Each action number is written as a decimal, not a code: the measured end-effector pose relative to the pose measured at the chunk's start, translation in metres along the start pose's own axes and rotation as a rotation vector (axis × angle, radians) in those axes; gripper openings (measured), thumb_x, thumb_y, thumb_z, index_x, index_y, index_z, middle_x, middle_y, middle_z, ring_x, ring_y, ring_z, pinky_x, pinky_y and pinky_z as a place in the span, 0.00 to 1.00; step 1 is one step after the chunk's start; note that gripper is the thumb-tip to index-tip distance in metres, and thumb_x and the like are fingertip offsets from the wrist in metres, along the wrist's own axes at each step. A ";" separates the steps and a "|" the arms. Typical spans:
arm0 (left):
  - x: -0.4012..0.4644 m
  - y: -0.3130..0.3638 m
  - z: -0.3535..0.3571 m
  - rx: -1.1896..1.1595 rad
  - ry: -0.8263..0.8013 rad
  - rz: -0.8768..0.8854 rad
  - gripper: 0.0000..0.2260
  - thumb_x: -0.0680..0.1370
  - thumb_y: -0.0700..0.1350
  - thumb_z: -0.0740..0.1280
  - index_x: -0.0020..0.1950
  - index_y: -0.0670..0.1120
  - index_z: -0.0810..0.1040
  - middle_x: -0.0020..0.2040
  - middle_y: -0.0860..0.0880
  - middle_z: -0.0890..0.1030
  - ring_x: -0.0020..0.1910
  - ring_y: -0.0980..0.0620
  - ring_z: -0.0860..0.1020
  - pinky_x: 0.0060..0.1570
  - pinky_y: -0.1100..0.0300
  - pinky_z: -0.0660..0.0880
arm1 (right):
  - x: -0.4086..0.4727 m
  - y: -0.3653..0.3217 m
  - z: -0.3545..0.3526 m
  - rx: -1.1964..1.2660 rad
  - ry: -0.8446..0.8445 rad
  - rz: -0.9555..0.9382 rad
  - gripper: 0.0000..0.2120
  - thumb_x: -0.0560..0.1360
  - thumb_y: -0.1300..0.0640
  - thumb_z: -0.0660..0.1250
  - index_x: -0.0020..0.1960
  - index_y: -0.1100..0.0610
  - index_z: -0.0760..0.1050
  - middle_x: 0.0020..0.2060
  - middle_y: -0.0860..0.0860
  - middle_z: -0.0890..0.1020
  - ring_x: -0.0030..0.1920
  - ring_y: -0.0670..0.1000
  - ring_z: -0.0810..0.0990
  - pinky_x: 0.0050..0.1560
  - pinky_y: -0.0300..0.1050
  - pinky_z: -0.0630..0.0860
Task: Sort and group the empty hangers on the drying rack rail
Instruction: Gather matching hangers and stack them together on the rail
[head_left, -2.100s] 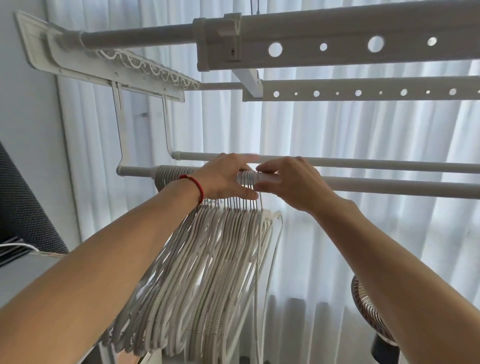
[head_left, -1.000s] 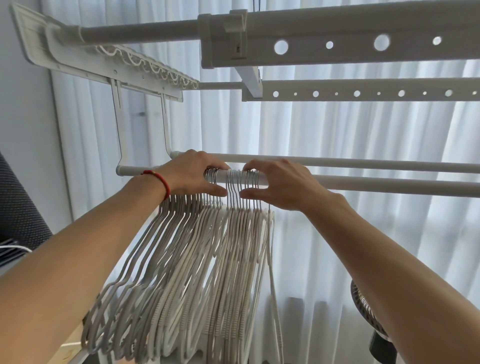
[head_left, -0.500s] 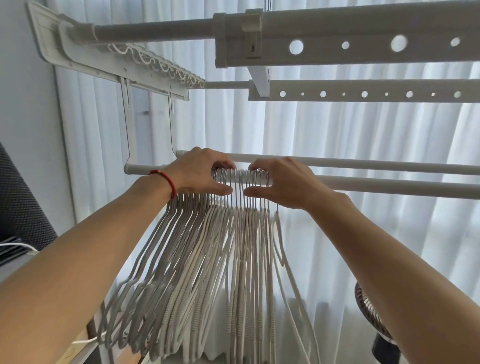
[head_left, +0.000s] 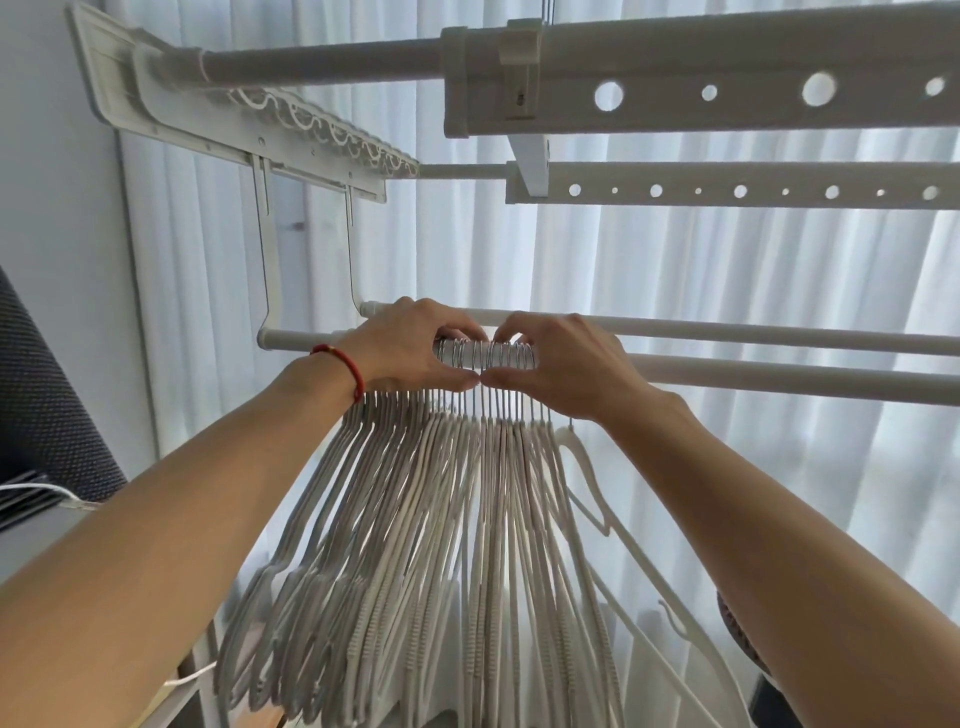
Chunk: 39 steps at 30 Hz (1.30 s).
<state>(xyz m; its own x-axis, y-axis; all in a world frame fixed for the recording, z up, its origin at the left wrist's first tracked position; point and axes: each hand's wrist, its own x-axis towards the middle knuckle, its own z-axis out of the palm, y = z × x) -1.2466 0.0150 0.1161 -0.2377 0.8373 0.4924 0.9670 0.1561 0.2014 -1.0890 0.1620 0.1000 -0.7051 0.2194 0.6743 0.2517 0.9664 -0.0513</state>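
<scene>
White curtain (head_left: 727, 286) fills the background behind the drying rack, whose perforated upper bars (head_left: 727, 88) run overhead. Below them, the rail (head_left: 779, 376) carries a dense pack of pale grey hangers (head_left: 415, 545), their wire hooks (head_left: 498, 356) bunched on the rail between the two hands; one white plastic hanger (head_left: 613, 525) hangs at the right edge of the pack, angled away from the rest.

The risk, as I judge it: squeezing the hooks together could make them cross or ride over one another, and the white hanger could snag in the grey bodies — a jerk sideways might lift a hook off the rail and drop it.

The left hand (head_left: 410, 348), a red cord bracelet (head_left: 345, 364) at its wrist, curls over the rail with fingers on top and thumb beneath, gripping the left part of the hooks. The right hand (head_left: 566, 364) mirrors it — fingers over, thumb under, pinching the right part. The thumb tips nearly meet under the rail.
</scene>
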 end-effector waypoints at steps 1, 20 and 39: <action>0.000 -0.001 0.000 0.002 -0.001 0.002 0.24 0.70 0.55 0.79 0.64 0.54 0.80 0.54 0.53 0.84 0.51 0.57 0.79 0.56 0.62 0.73 | 0.000 0.000 0.001 -0.001 0.005 0.000 0.24 0.70 0.31 0.71 0.59 0.43 0.77 0.41 0.46 0.82 0.41 0.52 0.77 0.38 0.45 0.67; -0.002 -0.004 0.004 0.087 -0.042 0.025 0.37 0.63 0.74 0.70 0.70 0.63 0.72 0.65 0.50 0.81 0.63 0.50 0.77 0.64 0.50 0.70 | -0.028 0.019 -0.037 0.000 -0.193 0.027 0.29 0.75 0.43 0.73 0.72 0.53 0.71 0.61 0.51 0.82 0.61 0.55 0.79 0.59 0.53 0.75; -0.005 -0.002 0.004 0.074 0.010 0.003 0.28 0.70 0.69 0.71 0.69 0.67 0.74 0.69 0.55 0.78 0.66 0.50 0.75 0.58 0.58 0.62 | -0.012 0.008 -0.031 0.079 -0.214 0.080 0.19 0.72 0.47 0.78 0.61 0.50 0.80 0.50 0.53 0.83 0.48 0.57 0.82 0.54 0.58 0.80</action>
<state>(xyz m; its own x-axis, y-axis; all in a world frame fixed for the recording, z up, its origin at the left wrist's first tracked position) -1.2473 0.0125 0.1097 -0.2350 0.8327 0.5013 0.9719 0.1921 0.1364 -1.0582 0.1629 0.1143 -0.8116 0.3113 0.4944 0.2660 0.9503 -0.1618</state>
